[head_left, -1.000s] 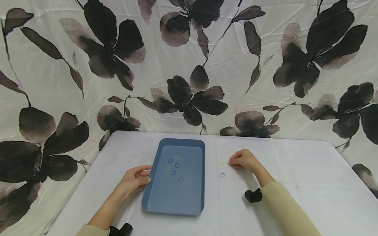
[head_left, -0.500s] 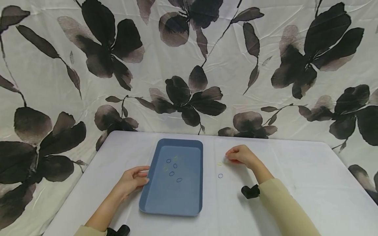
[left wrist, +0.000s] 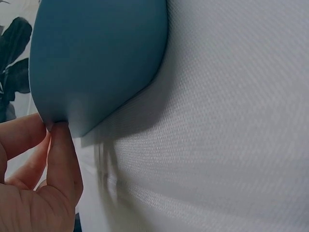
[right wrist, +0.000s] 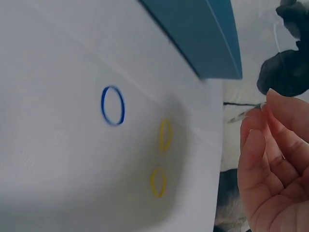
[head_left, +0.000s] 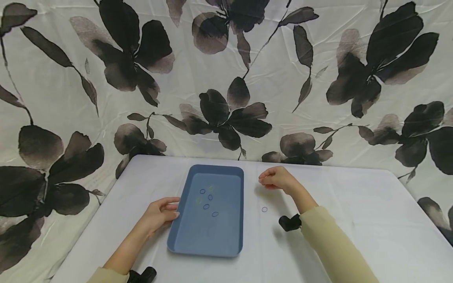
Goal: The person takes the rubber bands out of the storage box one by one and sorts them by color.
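Observation:
My left hand (head_left: 157,216) grips the left rim of a blue tray (head_left: 205,239); the left wrist view shows thumb and fingers (left wrist: 62,159) pinching its edge. Several thin rings, like small rubber bands, lie in the tray, among them a blue ring (head_left: 215,214) and a faint yellow ring (head_left: 199,201). My right hand (head_left: 277,179) is raised right of the tray, thumb and fingertips drawn together; no object shows between them. Below it on the table are a blue ring (right wrist: 113,106) and two yellow rings, one upper (right wrist: 165,135) and one lower (right wrist: 158,182).
A white cloth covers the table (head_left: 354,220). Behind it hangs a pale curtain with dark flowers (head_left: 230,114). Black camera mounts sit at both wrists, one at the right sleeve (head_left: 290,223) and one at the left (head_left: 142,275).
The right hand has lifted from beside the yellow ring and moved left and away from me. My left hand keeps its hold on the tray, which stays in place.

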`<state>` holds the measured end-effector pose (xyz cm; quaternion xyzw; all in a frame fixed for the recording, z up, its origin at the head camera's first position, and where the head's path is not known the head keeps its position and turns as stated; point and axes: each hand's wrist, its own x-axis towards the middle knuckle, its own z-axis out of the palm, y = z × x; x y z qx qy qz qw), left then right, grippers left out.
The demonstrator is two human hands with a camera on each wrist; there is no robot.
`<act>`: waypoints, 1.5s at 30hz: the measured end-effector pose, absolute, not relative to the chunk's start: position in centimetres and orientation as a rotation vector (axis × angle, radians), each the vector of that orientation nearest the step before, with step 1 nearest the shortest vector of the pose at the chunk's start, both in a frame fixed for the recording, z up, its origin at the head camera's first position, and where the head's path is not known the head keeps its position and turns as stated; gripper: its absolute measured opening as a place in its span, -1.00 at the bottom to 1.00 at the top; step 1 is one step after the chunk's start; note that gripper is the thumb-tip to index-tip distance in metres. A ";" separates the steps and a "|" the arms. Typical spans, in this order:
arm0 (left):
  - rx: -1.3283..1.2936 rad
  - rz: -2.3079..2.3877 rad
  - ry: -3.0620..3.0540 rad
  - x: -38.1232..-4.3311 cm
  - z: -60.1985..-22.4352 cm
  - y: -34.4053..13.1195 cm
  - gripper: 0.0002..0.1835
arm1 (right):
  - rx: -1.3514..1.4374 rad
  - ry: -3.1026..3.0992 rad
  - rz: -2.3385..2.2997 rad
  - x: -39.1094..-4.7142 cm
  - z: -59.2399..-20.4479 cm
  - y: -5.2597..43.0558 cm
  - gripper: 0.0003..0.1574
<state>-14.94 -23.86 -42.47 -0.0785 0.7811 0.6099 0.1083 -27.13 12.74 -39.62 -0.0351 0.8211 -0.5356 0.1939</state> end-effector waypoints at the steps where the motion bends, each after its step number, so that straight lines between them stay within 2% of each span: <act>1: -0.232 1.793 2.297 -14.9 -42.5 -23.9 -0.42 | -0.102 2.297 -1.502 -27.2 -39.6 12.4 -0.76; 17: -0.243 1.805 2.289 -15.0 -42.3 -23.9 -0.43 | -0.164 2.228 -1.518 -27.5 -38.5 9.0 -0.71; 26: -0.237 1.802 2.289 -15.1 -42.1 -23.8 -0.43 | -0.177 2.193 -1.561 -27.2 -38.4 7.3 -0.76; 45: -0.234 1.796 2.288 -14.9 -42.5 -23.9 -0.43 | -0.235 2.128 -1.572 -26.1 -39.6 3.3 -0.70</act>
